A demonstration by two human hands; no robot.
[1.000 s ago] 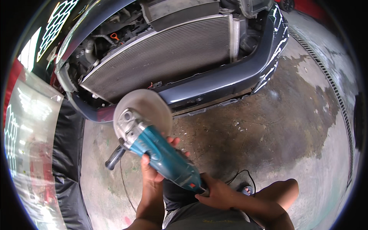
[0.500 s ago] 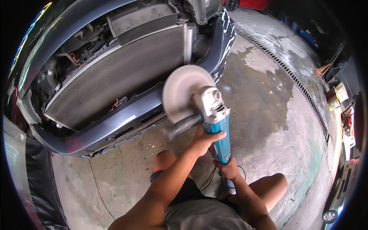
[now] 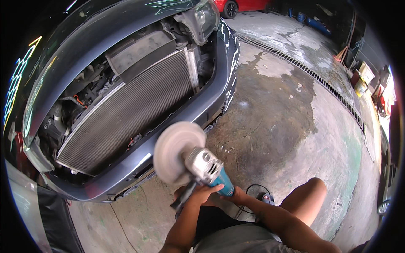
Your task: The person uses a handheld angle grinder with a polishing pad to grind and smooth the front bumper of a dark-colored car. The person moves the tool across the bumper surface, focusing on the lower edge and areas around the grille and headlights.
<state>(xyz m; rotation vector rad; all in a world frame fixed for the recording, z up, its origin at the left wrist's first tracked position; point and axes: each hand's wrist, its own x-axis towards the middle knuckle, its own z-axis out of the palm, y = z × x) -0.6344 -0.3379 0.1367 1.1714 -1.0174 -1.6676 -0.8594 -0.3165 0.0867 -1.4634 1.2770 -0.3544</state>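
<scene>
A teal and silver polisher [image 3: 206,164] with a round whitish pad [image 3: 177,143] is in both my hands in front of a dark car. The pad is blurred, as if spinning, and overlaps the bumper [image 3: 198,107] in view; whether they touch I cannot tell. My left hand [image 3: 202,194] wraps the front of the teal body, near the black side handle [image 3: 184,197]. Farther back, my right hand [image 3: 237,196] closes round the rear end, its fingers partly hidden. From there a black cord [image 3: 249,187] loops down by my foot.
Behind the bumper the car's radiator [image 3: 130,109] lies exposed, a headlight [image 3: 208,19] at its far right. Stained concrete floor [image 3: 270,139] spreads to the right, crossed by a drain grate [image 3: 312,71]. A red car [image 3: 249,5] is at the back, and a black sheet [image 3: 57,219] hangs at left.
The polisher and both hands have come lower and to the left in view, toward the middle of the bumper. My view has shifted too, showing more of the car's far side.
</scene>
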